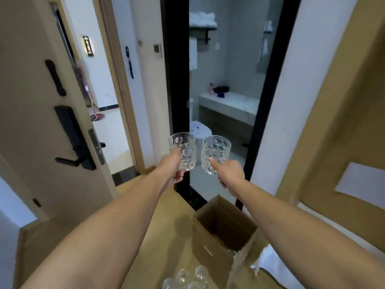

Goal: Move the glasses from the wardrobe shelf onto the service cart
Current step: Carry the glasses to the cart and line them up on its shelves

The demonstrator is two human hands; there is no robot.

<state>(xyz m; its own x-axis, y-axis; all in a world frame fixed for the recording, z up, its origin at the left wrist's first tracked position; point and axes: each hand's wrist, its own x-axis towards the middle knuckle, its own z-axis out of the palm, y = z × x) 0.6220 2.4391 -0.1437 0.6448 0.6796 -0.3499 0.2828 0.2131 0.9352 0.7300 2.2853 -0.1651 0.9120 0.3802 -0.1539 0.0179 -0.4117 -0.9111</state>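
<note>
My left hand (173,168) grips a clear dimpled glass (184,149) and holds it upright in the air at arm's length. My right hand (229,174) holds a second, matching glass (215,153) just to the right of the first; the two glasses are close but apart. Several more clear glasses (187,278) stand low at the bottom edge of the view, on a tan wooden surface (145,236) below my arms. No wardrobe shelf is recognisable here.
An open cardboard box (220,232) sits beside the standing glasses. The room door (41,101) with a black lock stands open on the left. Ahead, a black-framed doorway (175,80) leads into a bathroom. A tan panel (343,122) rises on the right.
</note>
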